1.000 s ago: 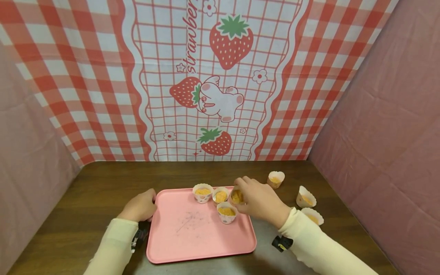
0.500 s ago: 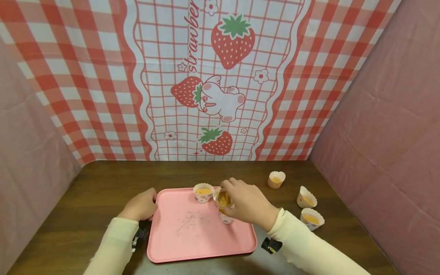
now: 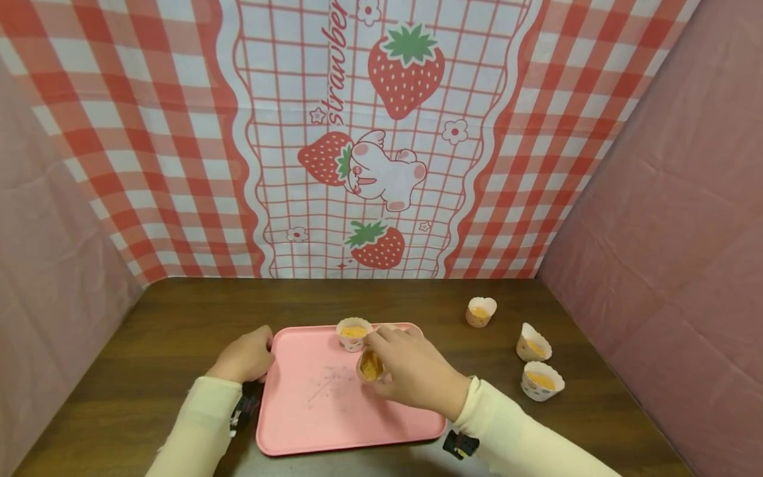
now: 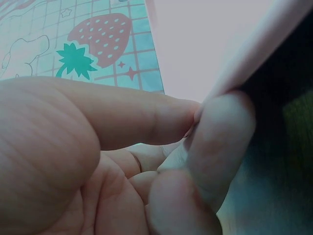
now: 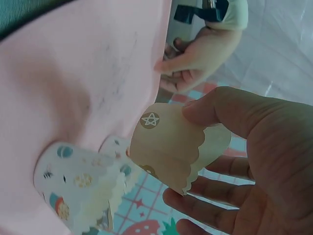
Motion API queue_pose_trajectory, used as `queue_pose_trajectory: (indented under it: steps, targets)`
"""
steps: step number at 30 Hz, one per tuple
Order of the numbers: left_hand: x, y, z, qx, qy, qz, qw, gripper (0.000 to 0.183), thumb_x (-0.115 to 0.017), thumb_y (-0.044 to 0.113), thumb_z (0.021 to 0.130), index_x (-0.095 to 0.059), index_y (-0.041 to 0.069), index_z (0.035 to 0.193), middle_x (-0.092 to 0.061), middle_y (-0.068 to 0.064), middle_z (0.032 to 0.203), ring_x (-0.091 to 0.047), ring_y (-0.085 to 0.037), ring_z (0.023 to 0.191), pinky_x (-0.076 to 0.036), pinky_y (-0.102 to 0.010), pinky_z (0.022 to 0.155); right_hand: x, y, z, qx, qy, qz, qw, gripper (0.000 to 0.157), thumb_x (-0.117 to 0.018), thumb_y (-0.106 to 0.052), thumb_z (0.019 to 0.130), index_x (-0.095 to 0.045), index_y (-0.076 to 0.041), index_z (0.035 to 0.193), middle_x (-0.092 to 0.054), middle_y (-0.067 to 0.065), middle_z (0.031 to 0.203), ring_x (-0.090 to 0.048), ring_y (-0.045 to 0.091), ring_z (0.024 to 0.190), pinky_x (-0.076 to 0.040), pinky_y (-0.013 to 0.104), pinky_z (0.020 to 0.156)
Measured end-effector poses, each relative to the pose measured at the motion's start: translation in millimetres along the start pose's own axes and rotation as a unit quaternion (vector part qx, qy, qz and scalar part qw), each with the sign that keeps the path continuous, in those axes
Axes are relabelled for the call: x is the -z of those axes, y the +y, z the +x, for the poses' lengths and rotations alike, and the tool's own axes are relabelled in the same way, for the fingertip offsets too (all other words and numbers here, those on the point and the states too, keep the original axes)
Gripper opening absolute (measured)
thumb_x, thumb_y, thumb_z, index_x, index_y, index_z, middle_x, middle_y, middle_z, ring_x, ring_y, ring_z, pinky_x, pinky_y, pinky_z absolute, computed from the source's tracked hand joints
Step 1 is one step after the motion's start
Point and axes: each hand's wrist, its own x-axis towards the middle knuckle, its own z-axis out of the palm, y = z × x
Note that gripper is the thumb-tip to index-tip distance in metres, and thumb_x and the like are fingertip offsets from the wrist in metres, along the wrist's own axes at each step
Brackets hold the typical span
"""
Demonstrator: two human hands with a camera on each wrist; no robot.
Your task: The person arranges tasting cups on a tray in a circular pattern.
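My left hand (image 3: 246,356) pinches the left rim of a pink tray (image 3: 316,424); in the left wrist view thumb and finger meet at its edge (image 4: 247,56). Over the tray, my right hand (image 3: 417,368) holds a tan paper cupcake cup (image 3: 371,366) with yellow filling, its mouth tipped toward the palm in the right wrist view. A white patterned cupcake cup (image 3: 353,333) stands near the tray's back edge. Two patterned cups show on the tray in the right wrist view, a near one (image 5: 78,186) and one partly behind it. My right hand covers the tray's right part in the head view.
On the brown table (image 3: 179,324), right of the tray, stand three more filled cups: a tan one at the back (image 3: 480,313), another tan one (image 3: 532,344) and a white patterned one (image 3: 541,382). A strawberry-print cloth (image 3: 381,165) hangs behind; pink cloths flank the sides.
My right hand has carried the tan cupcake cup leftward and nearer across the tray, past the other cups there. The left hand stays on the tray's rim.
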Motion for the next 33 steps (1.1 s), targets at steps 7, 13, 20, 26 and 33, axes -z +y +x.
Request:
queue_pose_trajectory:
  steps: [7, 13, 20, 26, 33]
  targets:
    - [0.0, 0.2, -0.4, 0.001, -0.002, 0.001, 1.0, 0.013, -0.06, 0.003, 0.087, -0.055, 0.003, 0.099, -0.056, -0.008, 0.075, -0.055, -0.024, 0.066, -0.044, -0.036, 0.06, -12.7, -6.0, -4.1, 0.012, -0.017, -0.01, 1.0, 0.042, -0.085, -0.035, 0.079, -0.063, -0.02, 0.112, -0.059, -0.009, 0.098, -0.059, 0.01, 0.091, -0.048, 0.036, 0.079]
    - [0.2, 0.7, -0.3, 0.004, -0.002, 0.0, 1.0, 0.013, -0.06, 0.003, 0.087, -0.055, 0.003, 0.1, -0.056, -0.008, 0.075, -0.056, -0.024, 0.066, -0.045, -0.036, 0.061, -18.7, -9.9, -5.5, 0.013, -0.032, -0.019, 0.999, 0.039, -0.083, -0.039, 0.083, -0.063, -0.019, 0.11, -0.061, -0.009, 0.098, -0.061, 0.011, 0.09, -0.048, 0.036, 0.08]
    - [0.2, 0.1, 0.2, 0.006, -0.004, 0.003, 1.0, 0.013, -0.061, 0.004, 0.087, -0.055, 0.004, 0.099, -0.056, -0.008, 0.076, -0.055, -0.024, 0.067, -0.045, -0.036, 0.061, -25.4, -8.2, -9.3, 0.032, -0.019, -0.024, 0.999, 0.036, -0.082, -0.038, 0.083, -0.061, -0.019, 0.104, -0.062, -0.006, 0.095, -0.061, 0.019, 0.095, -0.044, 0.05, 0.105]
    - [0.8, 0.3, -0.8, 0.005, -0.002, 0.003, 1.0, 0.013, -0.059, 0.003, 0.086, -0.055, 0.004, 0.098, -0.056, -0.008, 0.074, -0.055, -0.024, 0.066, -0.044, -0.035, 0.06, -31.1, -5.1, -10.4, 0.042, -0.016, -0.035, 0.998, 0.037, -0.081, -0.04, 0.083, -0.06, -0.019, 0.105, -0.064, -0.005, 0.097, -0.061, 0.024, 0.108, -0.034, 0.059, 0.115]
    - [1.2, 1.6, -1.5, 0.005, -0.002, 0.0, 1.0, 0.013, -0.059, 0.003, 0.086, -0.055, 0.004, 0.098, -0.056, -0.008, 0.074, -0.055, -0.023, 0.065, -0.044, -0.035, 0.06, -34.1, -4.5, -11.7, 0.046, -0.019, -0.035, 0.998, 0.034, -0.081, -0.039, 0.083, -0.059, -0.018, 0.101, -0.061, -0.005, 0.092, -0.061, 0.024, 0.104, -0.036, 0.063, 0.112]
